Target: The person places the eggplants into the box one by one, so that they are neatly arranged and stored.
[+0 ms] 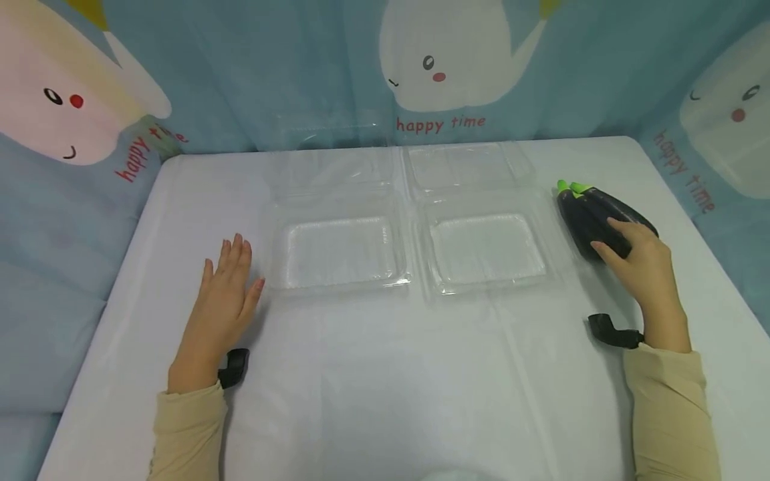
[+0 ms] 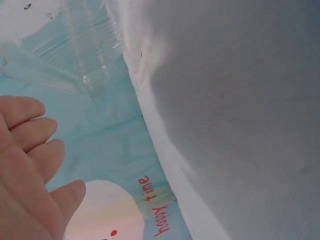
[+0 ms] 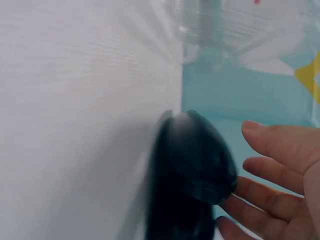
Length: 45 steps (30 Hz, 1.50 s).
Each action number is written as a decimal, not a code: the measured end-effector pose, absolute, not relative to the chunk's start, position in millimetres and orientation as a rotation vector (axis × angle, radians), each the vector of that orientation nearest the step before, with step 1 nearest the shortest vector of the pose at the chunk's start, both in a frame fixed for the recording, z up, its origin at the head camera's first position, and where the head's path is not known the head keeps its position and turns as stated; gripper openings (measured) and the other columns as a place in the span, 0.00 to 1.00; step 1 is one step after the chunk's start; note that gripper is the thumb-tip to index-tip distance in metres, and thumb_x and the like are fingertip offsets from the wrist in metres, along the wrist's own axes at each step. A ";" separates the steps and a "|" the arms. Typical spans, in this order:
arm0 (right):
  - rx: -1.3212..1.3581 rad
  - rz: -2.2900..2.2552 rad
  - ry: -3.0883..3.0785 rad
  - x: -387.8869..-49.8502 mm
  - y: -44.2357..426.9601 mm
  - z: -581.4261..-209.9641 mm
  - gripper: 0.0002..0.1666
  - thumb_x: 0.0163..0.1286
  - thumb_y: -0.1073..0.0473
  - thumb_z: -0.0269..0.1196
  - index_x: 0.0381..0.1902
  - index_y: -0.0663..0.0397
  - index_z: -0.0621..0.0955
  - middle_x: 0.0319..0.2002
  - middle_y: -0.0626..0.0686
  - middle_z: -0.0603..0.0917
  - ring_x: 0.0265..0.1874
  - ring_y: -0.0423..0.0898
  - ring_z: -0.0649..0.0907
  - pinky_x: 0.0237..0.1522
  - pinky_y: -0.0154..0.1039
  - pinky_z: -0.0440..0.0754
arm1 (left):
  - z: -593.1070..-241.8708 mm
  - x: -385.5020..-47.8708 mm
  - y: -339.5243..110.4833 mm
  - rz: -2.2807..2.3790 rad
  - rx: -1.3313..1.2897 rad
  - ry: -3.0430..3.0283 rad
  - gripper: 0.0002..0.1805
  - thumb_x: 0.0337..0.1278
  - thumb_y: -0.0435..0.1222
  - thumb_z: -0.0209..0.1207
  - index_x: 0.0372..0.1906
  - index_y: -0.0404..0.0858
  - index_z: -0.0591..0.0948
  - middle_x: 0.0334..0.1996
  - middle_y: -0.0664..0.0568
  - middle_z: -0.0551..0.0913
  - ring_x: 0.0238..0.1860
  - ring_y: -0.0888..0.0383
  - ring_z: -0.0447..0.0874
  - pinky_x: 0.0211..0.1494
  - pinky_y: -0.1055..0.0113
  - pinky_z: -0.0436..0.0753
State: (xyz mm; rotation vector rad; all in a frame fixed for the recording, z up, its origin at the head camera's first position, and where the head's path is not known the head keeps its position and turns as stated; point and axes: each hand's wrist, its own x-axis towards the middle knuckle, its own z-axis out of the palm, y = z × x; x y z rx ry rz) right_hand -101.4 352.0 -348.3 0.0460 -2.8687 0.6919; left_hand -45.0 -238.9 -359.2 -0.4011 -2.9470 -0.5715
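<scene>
Two dark eggplants (image 1: 592, 217) with green stem ends lie side by side at the table's right. Over their near end is the right hand (image 1: 646, 267), thumb and fingers spread around it; in the right wrist view the right hand (image 3: 280, 185) has fingertips at the side of an eggplant (image 3: 195, 155), the thumb apart from it. Whether it grips is unclear. Two clear plastic containers (image 1: 339, 284) (image 1: 493, 284) stand mid-table with lids raised behind. Left of them, the left hand (image 1: 219, 304) is held palm down with straight fingers, holding nothing; the left wrist view shows the left hand (image 2: 30, 175) too.
A white cloth covers the table (image 1: 391, 387). Behind and beside it hangs a blue curtain (image 1: 240, 80) with cartoon prints. Black wrist pieces (image 1: 234, 367) (image 1: 613, 332) stick out beside both wrists. A pale round edge (image 1: 457, 475) shows at the bottom of the head view.
</scene>
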 end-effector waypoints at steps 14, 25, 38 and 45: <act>0.010 0.587 -2.804 -102.7 344.8 -360.7 0.26 0.66 0.64 0.60 0.58 0.76 0.71 0.57 0.76 0.70 0.60 0.72 0.65 0.64 0.62 0.57 | -365.6 -42.3 -234.3 -0.584 -0.408 -2.923 0.33 0.74 0.44 0.39 0.70 0.24 0.51 0.72 0.34 0.48 0.73 0.44 0.39 0.71 0.43 0.39; -0.014 0.594 -2.800 -100.6 337.5 -364.9 0.28 0.64 0.62 0.63 0.57 0.76 0.72 0.55 0.75 0.72 0.56 0.72 0.69 0.59 0.63 0.64 | -370.5 -38.3 -233.9 -0.572 -0.407 -2.887 0.31 0.73 0.40 0.41 0.70 0.25 0.52 0.72 0.35 0.49 0.73 0.45 0.40 0.71 0.45 0.40; -0.056 0.570 -2.791 -99.9 331.6 -372.5 0.29 0.60 0.66 0.66 0.57 0.76 0.71 0.56 0.76 0.70 0.58 0.71 0.67 0.62 0.61 0.60 | -370.0 -35.5 -233.5 -0.585 -0.411 -2.893 0.31 0.71 0.36 0.44 0.70 0.24 0.51 0.72 0.36 0.49 0.73 0.46 0.40 0.72 0.47 0.40; -0.054 0.615 -2.729 -101.1 330.9 -371.9 0.28 0.58 0.68 0.67 0.55 0.77 0.73 0.55 0.75 0.72 0.57 0.70 0.69 0.63 0.58 0.61 | -369.5 -37.2 -233.1 -0.581 -0.414 -2.891 0.31 0.71 0.36 0.43 0.71 0.25 0.51 0.72 0.37 0.49 0.73 0.46 0.40 0.72 0.48 0.40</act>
